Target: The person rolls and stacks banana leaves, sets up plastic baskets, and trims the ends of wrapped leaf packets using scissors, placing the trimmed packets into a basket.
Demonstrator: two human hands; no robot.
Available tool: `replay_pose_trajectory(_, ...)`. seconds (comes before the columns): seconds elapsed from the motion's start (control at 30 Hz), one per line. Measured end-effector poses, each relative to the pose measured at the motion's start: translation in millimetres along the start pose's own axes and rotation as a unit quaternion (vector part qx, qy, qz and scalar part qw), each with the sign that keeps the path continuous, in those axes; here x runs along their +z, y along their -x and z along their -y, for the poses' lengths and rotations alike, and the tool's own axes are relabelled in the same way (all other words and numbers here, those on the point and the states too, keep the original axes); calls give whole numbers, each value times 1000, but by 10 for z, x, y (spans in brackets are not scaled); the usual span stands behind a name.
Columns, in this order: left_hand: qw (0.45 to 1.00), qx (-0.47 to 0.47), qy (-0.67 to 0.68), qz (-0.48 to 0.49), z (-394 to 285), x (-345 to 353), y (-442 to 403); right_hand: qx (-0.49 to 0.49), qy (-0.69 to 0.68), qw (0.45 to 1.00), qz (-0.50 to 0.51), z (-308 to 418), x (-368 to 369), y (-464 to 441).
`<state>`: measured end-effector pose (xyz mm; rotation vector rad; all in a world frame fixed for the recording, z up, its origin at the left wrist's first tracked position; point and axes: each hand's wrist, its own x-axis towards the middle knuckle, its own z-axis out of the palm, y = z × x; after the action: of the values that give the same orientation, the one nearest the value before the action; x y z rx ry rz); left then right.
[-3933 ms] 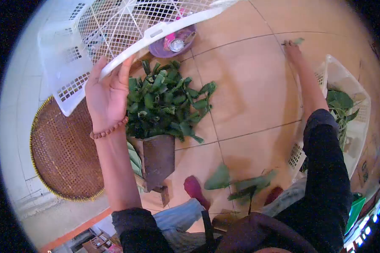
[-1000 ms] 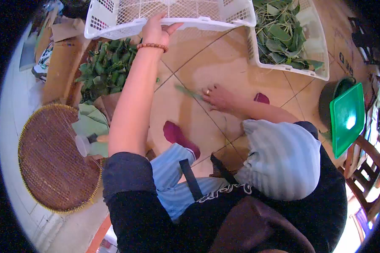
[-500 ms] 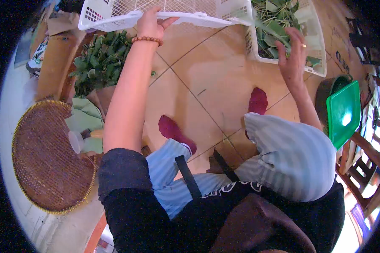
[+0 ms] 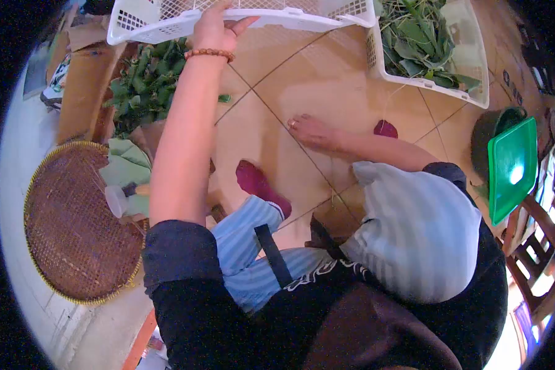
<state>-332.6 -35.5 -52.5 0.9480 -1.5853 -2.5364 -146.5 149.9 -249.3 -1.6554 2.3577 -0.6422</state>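
Note:
My left hand [image 4: 219, 31], with a beaded bracelet at the wrist, grips the near rim of a white plastic crate [image 4: 283, 17] at the top of the view. On the tiled floor [image 4: 290, 80], my right hand [image 4: 308, 131] reaches down with its fingers bent together; what they hold, if anything, is too small to tell. Green leaves and thin stems [image 4: 416, 40] fill a second white crate [image 4: 431, 85] at the upper right. Below the first crate, to the left of my forearm, is a heap of folded green leaf pieces [image 4: 145, 83].
A round woven tray [image 4: 74, 228] lies at the left, with pale green leaves [image 4: 124, 163] and a clear cup [image 4: 115, 201] at its edge. Cardboard [image 4: 86, 92] stands behind. At the right are a green tray [image 4: 513, 169], a dark round container [image 4: 484, 145] and a wooden chair [image 4: 530, 246].
My right hand has moved from above the leaf-filled crate back down to the floor. A dark scrap seen on the tiles is hidden or gone. My left hand still holds the crate's rim.

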Motion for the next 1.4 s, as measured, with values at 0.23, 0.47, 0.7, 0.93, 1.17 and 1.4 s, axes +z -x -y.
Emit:
replay_pose_trajectory(0.23,997,30,27,63,-6,-119,17,-159,-182,946,216,305,-425,611)
replay_pose_trajectory(0.47,998,17,36,58,67,-191,-145,-133,-126,967,179,179,-347,839)
replay_pose_trajectory(0.7,996,6,39,78,2,-199,-128,396,-400,759,-327,-345,-2057,1002)
replay_pose_trajectory(0.93,998,20,25,52,-19,-160,-34,297,143,892,-311,-443,-2416,1055)
replay_pose_trajectory(1.17,997,11,-2,80,-91,-255,-97,392,-236,859,-228,-806,-546,984)
replay_pose_trajectory(1.4,995,25,-24,90,-172,-347,-152,326,36,941,-87,-1032,-486,1011)
